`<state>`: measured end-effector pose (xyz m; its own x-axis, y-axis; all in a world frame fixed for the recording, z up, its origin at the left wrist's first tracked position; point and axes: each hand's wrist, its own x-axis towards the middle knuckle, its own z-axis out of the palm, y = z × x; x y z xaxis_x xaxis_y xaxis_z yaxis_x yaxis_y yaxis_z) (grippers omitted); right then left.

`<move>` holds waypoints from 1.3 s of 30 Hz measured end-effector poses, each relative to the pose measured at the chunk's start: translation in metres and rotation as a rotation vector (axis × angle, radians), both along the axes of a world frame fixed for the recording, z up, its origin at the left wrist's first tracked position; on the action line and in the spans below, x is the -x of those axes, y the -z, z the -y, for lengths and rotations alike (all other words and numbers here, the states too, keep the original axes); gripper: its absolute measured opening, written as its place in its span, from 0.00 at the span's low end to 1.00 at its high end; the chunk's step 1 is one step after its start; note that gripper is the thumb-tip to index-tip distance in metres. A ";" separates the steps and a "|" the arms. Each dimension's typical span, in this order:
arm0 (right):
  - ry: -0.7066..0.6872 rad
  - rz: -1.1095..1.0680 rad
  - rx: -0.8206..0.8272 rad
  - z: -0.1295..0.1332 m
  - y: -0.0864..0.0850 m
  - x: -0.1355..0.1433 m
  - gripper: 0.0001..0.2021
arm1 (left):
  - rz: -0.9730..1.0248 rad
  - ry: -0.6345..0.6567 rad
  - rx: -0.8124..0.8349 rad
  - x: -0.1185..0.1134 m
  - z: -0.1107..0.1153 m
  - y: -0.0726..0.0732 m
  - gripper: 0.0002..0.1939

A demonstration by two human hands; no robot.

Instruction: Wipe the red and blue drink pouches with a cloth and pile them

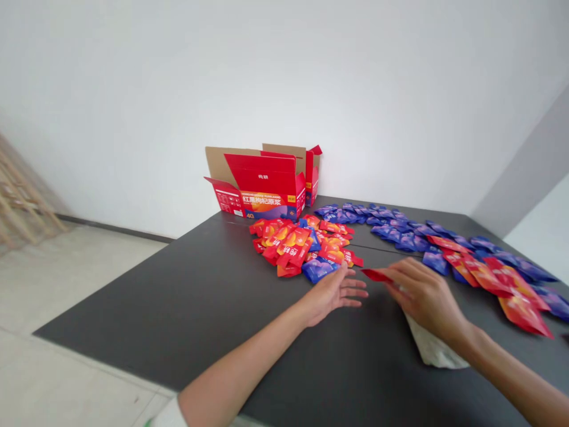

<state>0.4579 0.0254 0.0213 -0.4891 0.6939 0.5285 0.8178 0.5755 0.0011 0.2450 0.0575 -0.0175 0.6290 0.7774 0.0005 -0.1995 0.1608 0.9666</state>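
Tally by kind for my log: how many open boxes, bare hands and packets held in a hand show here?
Open boxes: 2 (front box, rear box)
Bare hands: 2 (left hand, right hand)
Held packets: 1 (red packet, right hand)
Total: 5

Loose packets overlap too much to count.

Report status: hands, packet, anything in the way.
Left hand open, empty, near pile. Right hand pinching red packet, partly hidden. Pale item under that hand, possibly in the way.

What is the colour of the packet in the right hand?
The packet shows red in the head view.
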 end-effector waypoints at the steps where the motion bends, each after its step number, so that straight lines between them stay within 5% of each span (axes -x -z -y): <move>1: -0.030 0.014 0.017 0.013 0.007 0.013 0.13 | 0.054 0.094 0.103 -0.001 0.002 0.001 0.26; 5: -0.118 -0.017 0.116 0.038 0.024 0.045 0.11 | 0.011 0.112 0.194 -0.001 0.010 0.004 0.24; 9: -0.171 -0.068 0.289 0.043 0.015 0.036 0.12 | -0.042 0.083 0.159 0.003 0.012 0.005 0.28; 11: -0.031 -0.096 0.277 0.040 0.015 0.015 0.15 | -0.069 0.076 0.086 0.004 0.009 0.006 0.28; 15: 0.548 -0.112 0.184 0.031 0.044 -0.040 0.28 | -0.239 0.013 -0.144 0.004 0.004 0.012 0.22; 20: 0.588 -0.138 0.421 0.024 0.080 -0.071 0.36 | -0.616 -0.066 -0.515 0.001 0.008 0.017 0.15; 25: 0.592 -0.343 0.556 0.023 0.054 -0.057 0.20 | -0.871 -0.155 -0.848 -0.004 0.019 0.018 0.25; 28: 0.432 -0.517 0.590 0.031 0.037 -0.027 0.14 | -0.886 -0.115 -0.946 -0.008 0.022 0.022 0.30; 32: 0.204 -0.416 0.535 0.043 0.041 0.028 0.14 | -0.848 -0.011 -1.001 -0.012 0.020 0.027 0.25; 39: 0.545 -0.070 0.519 0.022 0.051 0.025 0.14 | -0.899 0.005 -0.920 -0.013 0.017 0.022 0.29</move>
